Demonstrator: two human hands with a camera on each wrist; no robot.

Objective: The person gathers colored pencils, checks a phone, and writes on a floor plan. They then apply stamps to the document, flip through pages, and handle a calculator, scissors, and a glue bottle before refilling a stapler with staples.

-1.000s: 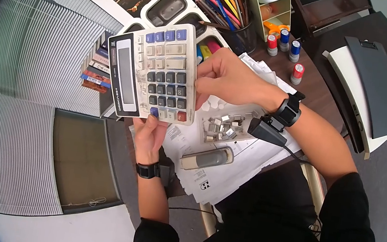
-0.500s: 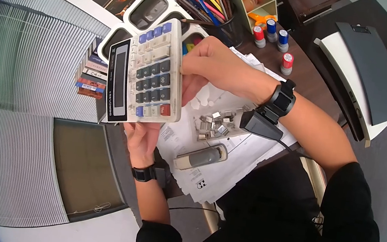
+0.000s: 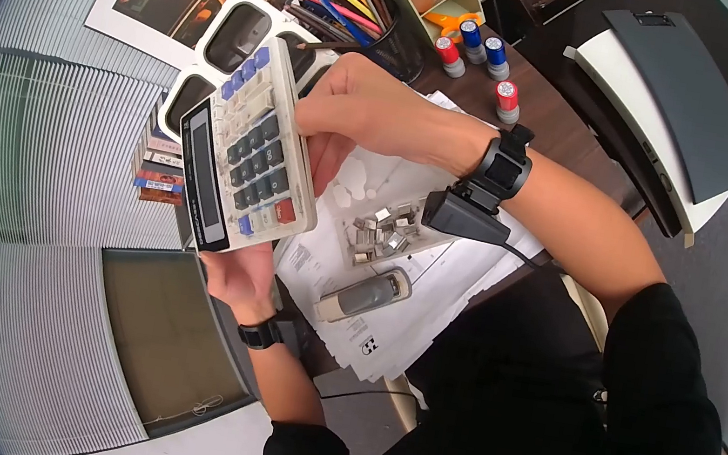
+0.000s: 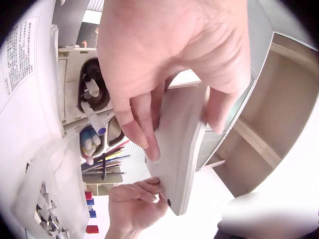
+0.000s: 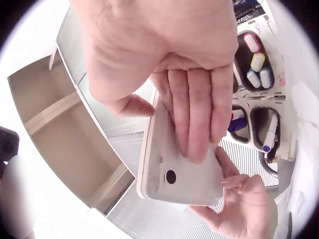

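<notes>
A white desk calculator with blue, dark grey and red keys is held up above the desk, tilted, its screen side toward the left in the head view. My left hand grips its lower end, and the left wrist view shows the thumb on one side and the fingers on the plain back. Along the opposite edge, my right hand holds the calculator, its thumb at the rim and its fingers laid over the back, as the right wrist view shows. A dark round foot marks a corner there.
Below lie paper sheets, a clear box of small metal pieces and a grey-and-beige oblong object. Behind are a white organiser, a mesh pencil cup, several stamps and orange scissors.
The calculator has shifted left in the head view and turned more edge-on, showing more of its side. Both hands have kept their hold and moved with it; the head view has shifted too.
</notes>
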